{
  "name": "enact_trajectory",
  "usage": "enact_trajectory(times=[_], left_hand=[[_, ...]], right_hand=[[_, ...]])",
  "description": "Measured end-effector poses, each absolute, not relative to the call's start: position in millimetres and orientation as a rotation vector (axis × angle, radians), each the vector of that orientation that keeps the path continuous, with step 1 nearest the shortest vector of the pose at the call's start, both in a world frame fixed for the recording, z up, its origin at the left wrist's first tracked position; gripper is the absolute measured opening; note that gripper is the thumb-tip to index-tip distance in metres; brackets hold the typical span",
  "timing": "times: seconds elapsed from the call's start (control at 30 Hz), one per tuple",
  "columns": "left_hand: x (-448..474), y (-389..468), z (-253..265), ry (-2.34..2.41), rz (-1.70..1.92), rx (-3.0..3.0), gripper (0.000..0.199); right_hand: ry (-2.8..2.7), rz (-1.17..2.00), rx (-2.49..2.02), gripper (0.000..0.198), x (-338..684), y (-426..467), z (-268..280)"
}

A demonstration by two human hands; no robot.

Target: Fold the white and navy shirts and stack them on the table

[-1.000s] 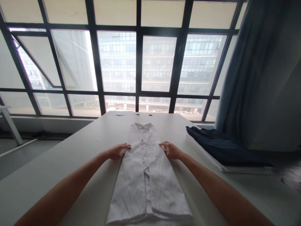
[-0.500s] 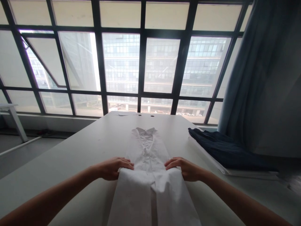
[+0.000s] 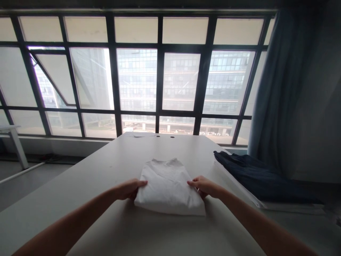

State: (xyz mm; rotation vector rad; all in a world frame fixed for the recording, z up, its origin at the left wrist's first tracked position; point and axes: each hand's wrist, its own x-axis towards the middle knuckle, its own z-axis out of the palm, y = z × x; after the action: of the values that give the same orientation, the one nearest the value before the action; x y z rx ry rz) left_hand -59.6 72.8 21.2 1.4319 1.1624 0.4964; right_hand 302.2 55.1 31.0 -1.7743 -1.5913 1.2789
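A white shirt [image 3: 166, 186] lies folded into a compact bundle on the white table [image 3: 106, 220]. Its near edge is a fold, and the far end is narrower and uneven. My left hand [image 3: 130, 187] pinches the shirt's left side, thumb on top and fingers tucked beneath. On the opposite side, my right hand [image 3: 204, 186] grips the right edge in the same way. The fingers under the cloth are mostly hidden, as are the shirt's collar and front.
Dark blue folded cloth [image 3: 258, 177] rests on white material at the table's right side. A few thin white sheets [image 3: 135, 135] lie at the far left end. Beyond are large windows, a curtain [image 3: 277, 92] on the right, and another table [image 3: 17, 145] at left.
The shirt's near part, which stretched toward me, has been folded over away from me onto the rest. Both hands have gone from resting on the cloth to gripping its sides.
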Motion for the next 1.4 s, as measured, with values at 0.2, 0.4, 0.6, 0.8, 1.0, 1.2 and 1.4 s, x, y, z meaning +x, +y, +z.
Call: enact_trajectory(times=[0.2,0.4,0.6,0.8,1.0,1.2,1.4], left_hand=[[-57,67,25,1.214,0.487,1.373,0.068],[-48,67,16,1.467,0.599,1.671,0.050],[-60,46,20,1.489,0.494,1.623,0.058],[-76,10,29,1.185,0.655,1.391,0.101],[-77,-4,28,1.173,0.756,1.312,0.106],[-79,-6,26,1.106,0.689,1.305,0.111],[-69,12,13,1.224,0.894,1.297,0.101]], right_hand=[[-1.538,1.174,-1.671,0.025,296,45,36],[-1.517,0.963,-1.728,0.027,290,36,27],[-1.561,0.942,-1.786,0.044,295,6,26],[-1.525,1.049,-1.757,0.057,292,-21,34],[-1.515,1.073,-1.679,0.063,296,-23,22],[-1.510,1.004,-1.664,0.062,301,-22,18],[-1.486,0.862,-1.645,0.039,291,-12,13]])
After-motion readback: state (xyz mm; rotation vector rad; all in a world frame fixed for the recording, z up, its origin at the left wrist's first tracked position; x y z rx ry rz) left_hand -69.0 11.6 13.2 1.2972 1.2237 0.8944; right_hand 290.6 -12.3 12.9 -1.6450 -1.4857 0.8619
